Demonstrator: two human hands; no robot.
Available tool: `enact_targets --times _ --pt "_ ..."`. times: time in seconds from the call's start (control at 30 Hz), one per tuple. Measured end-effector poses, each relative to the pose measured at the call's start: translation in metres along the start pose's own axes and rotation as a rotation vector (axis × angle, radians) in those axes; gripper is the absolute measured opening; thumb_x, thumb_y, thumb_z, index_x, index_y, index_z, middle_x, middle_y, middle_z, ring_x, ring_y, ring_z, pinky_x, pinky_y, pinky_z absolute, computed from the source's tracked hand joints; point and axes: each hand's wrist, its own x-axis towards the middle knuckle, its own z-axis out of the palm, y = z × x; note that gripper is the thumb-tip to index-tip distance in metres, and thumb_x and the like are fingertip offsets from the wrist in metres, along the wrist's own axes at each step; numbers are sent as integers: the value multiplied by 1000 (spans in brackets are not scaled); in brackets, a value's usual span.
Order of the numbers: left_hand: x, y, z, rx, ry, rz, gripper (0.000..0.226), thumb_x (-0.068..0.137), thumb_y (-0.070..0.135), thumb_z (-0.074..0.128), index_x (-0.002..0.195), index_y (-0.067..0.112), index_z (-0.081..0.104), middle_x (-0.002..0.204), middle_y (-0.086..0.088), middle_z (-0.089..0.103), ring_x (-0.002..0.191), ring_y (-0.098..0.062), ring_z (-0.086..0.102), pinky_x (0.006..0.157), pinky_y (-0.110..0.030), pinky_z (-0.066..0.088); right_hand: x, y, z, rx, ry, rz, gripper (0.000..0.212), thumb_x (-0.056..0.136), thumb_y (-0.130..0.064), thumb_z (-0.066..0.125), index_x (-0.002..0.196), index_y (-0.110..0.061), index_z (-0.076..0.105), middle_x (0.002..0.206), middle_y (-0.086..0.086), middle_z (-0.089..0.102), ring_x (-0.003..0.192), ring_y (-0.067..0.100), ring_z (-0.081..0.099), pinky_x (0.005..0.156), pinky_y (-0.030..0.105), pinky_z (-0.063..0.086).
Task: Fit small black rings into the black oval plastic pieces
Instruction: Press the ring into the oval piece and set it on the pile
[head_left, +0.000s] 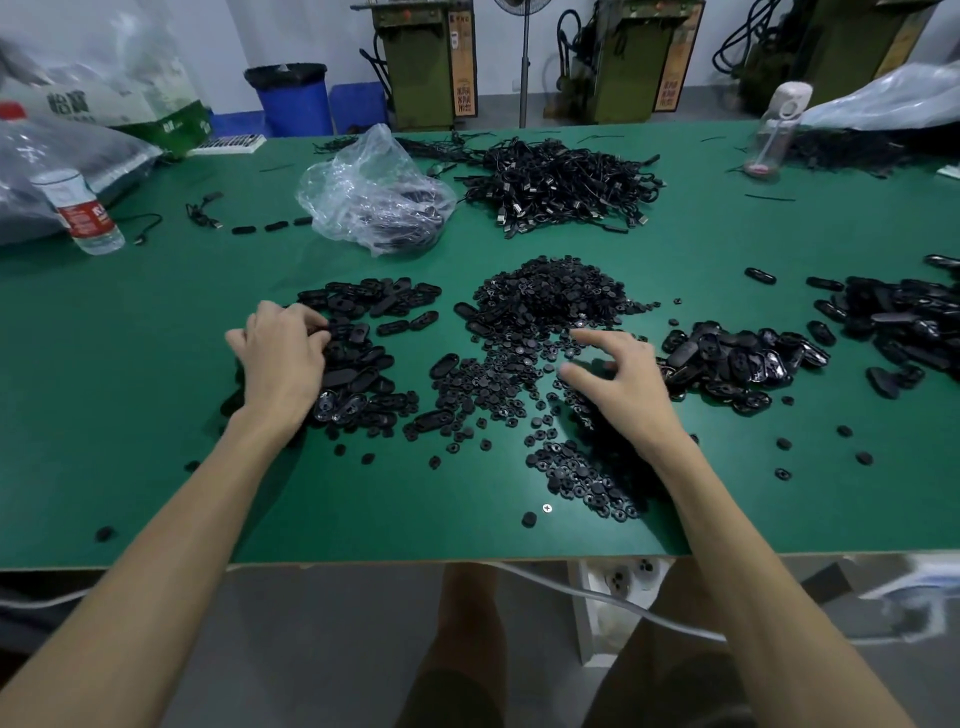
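Note:
A heap of small black rings (550, 306) lies in the middle of the green table (156, 364), thinning toward the front edge. Left of it is a pile of black oval plastic pieces (374, 306). My left hand (283, 358) rests on that pile, its fingers curled over ovals; whether it grips one is hidden. My right hand (615, 379) hovers over the near part of the rings with fingers spread and bent, nothing seen between them. More oval pieces (737, 358) lie piled to the right.
A clear bag (374, 192) and a tangle of black cables (561, 182) lie further back. A water bottle (78, 208) stands at left, another bottle (774, 135) at back right. A further pile of ovals (904, 317) fills the right edge. Loose rings dot the front.

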Motion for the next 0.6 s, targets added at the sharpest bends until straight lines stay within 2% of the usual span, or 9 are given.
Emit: enact_targets --times 0.07,0.1,0.17,0.23,0.33,0.47,0.6 --pt "-7 20 -3 -224 -22 42 15 99 17 69 111 15 76 114 -6 71 112 -25 62 107 -46 39 1 -1 3 -186 -78 -21 64 95 -45 70 153 -28 49 152 -2 51 143 21 29 116 41 29" --pt "-12 32 -3 -377 -57 44 13 98 14 70 109 15 76 109 -4 73 105 -20 66 104 -42 46 2 -1 4 -268 -107 -60 69 96 -50 66 158 -32 40 157 -5 45 145 22 26 117 42 26" --pt "-23 58 -1 -663 -160 29 13 98 6 67 106 14 74 98 -2 74 85 -10 71 85 -30 57 3 -2 8 -407 -188 -155 68 100 -58 53 161 -45 24 165 -15 32 150 21 19 121 43 19" --pt "-35 82 6 -838 -262 30 13 100 1 63 105 11 70 95 -4 73 75 -6 73 73 -23 59 3 -3 11 -521 -280 -209 61 103 -63 38 160 -52 18 167 -23 22 154 17 12 123 45 13" --pt "-50 110 23 -942 -331 61 11 100 -1 62 106 4 69 91 -9 72 75 -15 75 71 -27 61 3 -4 14 -565 -298 -212 51 105 -62 35 155 -52 35 164 -26 30 153 15 18 122 45 14" --pt "-60 130 39 -1067 -370 17 10 99 1 64 105 5 71 79 -7 72 68 -13 73 65 -25 58 2 -7 14 -430 -167 -234 25 103 -42 60 126 -34 67 139 -15 60 135 19 40 111 43 30" --pt "-68 134 47 -1131 -364 -17 10 98 5 67 104 10 74 71 -2 73 66 -15 70 64 -25 57 2 -4 11 -303 -98 -245 4 98 -20 69 101 -20 72 111 -7 68 111 21 50 97 39 41"
